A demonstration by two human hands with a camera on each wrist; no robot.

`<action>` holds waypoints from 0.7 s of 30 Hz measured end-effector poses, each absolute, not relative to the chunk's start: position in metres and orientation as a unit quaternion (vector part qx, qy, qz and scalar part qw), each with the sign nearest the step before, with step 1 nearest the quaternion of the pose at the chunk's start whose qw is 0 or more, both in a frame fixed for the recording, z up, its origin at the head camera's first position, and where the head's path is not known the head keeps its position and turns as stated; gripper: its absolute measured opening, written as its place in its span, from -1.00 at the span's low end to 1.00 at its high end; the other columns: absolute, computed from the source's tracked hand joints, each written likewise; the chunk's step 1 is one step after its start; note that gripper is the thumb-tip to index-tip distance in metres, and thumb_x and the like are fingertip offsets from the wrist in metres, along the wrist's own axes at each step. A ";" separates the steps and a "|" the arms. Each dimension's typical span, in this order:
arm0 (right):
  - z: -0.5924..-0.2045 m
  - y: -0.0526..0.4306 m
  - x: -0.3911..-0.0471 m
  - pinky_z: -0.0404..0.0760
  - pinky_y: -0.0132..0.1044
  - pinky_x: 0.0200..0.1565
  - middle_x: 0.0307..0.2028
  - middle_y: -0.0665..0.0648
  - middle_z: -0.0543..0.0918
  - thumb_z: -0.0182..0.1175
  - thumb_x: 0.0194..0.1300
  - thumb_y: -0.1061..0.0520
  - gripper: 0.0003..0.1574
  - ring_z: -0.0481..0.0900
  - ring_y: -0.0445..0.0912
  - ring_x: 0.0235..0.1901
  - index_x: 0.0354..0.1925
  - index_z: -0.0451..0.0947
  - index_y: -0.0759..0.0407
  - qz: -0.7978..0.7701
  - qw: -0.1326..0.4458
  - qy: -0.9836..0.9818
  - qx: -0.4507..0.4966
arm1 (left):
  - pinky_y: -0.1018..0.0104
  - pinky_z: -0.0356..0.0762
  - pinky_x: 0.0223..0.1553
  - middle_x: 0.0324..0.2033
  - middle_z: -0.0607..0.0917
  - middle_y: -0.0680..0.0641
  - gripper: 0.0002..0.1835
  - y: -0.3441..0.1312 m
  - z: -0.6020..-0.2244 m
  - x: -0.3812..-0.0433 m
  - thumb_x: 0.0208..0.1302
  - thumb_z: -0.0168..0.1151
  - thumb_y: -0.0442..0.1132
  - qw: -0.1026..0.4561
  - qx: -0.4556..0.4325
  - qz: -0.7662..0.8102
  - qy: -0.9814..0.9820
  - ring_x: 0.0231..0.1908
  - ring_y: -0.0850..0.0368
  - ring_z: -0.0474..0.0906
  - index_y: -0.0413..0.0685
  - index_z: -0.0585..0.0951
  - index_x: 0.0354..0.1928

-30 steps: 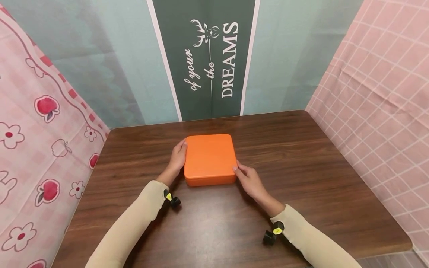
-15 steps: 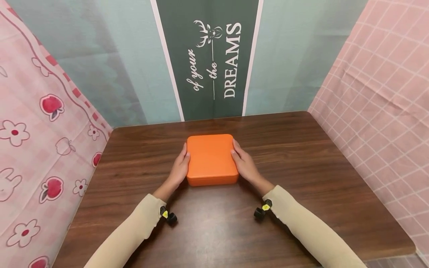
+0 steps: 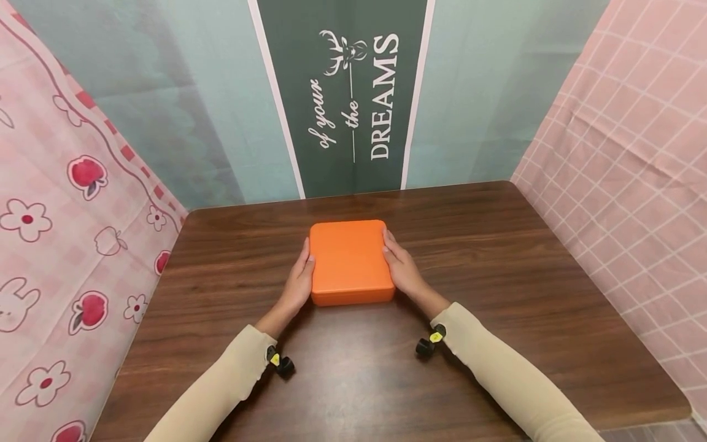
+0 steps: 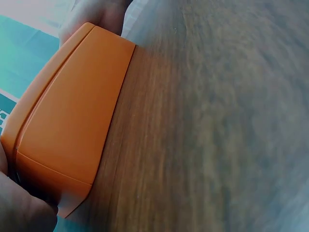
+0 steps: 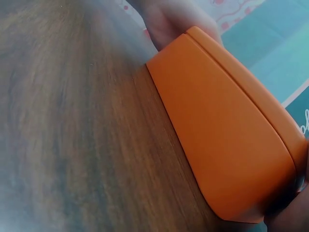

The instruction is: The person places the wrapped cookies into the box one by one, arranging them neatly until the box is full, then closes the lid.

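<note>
A square orange box (image 3: 351,258) with rounded corners and a shut lid rests on the wooden table. My left hand (image 3: 299,279) holds its left side, the thumb along the lid's edge. On the opposite side my right hand (image 3: 405,270) grips it in the same way, thumb near the top edge. The seam between lid and base runs along the box's front in both wrist views; there the front wall (image 4: 79,106) meets the tabletop. Parts of the fingers are hidden behind the box's sides. What the box contains cannot be seen.
The dark wood table (image 3: 353,368) extends around the box. Behind it hangs a green curtain with white lettering (image 3: 381,98). Pink patterned cloth (image 3: 88,245) bounds the left side, and pink checked cloth (image 3: 624,184) the right. Small black cameras (image 3: 284,367) sit on both wrists.
My right hand has slid forward along the box's right side, away from the near corner. My left hand has drawn back slightly, its thumb now further down the left edge. The box stays put.
</note>
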State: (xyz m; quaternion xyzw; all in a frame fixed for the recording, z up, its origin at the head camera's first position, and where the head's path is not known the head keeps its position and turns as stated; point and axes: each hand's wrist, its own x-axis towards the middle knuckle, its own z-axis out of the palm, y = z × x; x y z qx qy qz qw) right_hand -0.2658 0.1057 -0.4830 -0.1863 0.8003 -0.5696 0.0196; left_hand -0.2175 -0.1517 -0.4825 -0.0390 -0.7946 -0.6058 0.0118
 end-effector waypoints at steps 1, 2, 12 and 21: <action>-0.478 0.106 -0.263 -0.14 -0.12 0.40 0.44 0.14 -0.01 -0.21 0.51 0.16 -0.39 -0.13 -0.05 0.43 0.43 -0.03 0.25 -0.572 0.021 0.798 -0.187 | 0.12 -0.24 0.40 0.47 -0.11 -0.02 -0.42 -0.151 -0.483 -0.217 0.54 -0.33 -0.11 0.013 -0.040 -0.606 -0.794 0.42 0.21 -0.22 -0.02 -0.13 0.49; -0.478 0.107 -0.262 -0.14 -0.14 0.40 0.44 0.13 -0.01 -0.22 0.51 0.17 -0.39 -0.13 -0.06 0.43 0.43 -0.03 0.25 -0.572 0.023 0.798 -0.186 | 0.12 -0.24 0.40 0.47 -0.11 -0.04 -0.43 -0.149 -0.479 -0.215 0.54 -0.33 -0.13 0.010 -0.041 -0.608 -0.793 0.42 0.20 -0.23 -0.02 -0.14 0.49; -0.453 0.115 -0.238 -0.10 0.03 0.37 0.39 0.35 0.05 -0.20 0.46 0.33 -0.43 -0.07 0.19 0.40 0.37 0.03 0.46 -0.570 0.007 0.799 -0.192 | 0.16 -0.25 0.40 0.46 -0.10 0.06 -0.43 -0.137 -0.484 -0.205 0.54 -0.34 -0.11 0.007 -0.038 -0.612 -0.790 0.42 0.24 -0.22 0.03 -0.14 0.49; -0.452 0.127 -0.230 -0.14 -0.03 0.38 0.41 0.32 0.02 -0.21 0.46 0.35 -0.42 -0.11 0.11 0.42 0.38 0.00 0.45 -0.578 0.020 0.795 -0.182 | 0.17 -0.22 0.40 0.46 -0.06 -0.05 -0.43 -0.122 -0.484 -0.194 0.54 -0.31 -0.16 0.033 -0.039 -0.609 -0.791 0.42 0.22 -0.18 -0.08 -0.10 0.48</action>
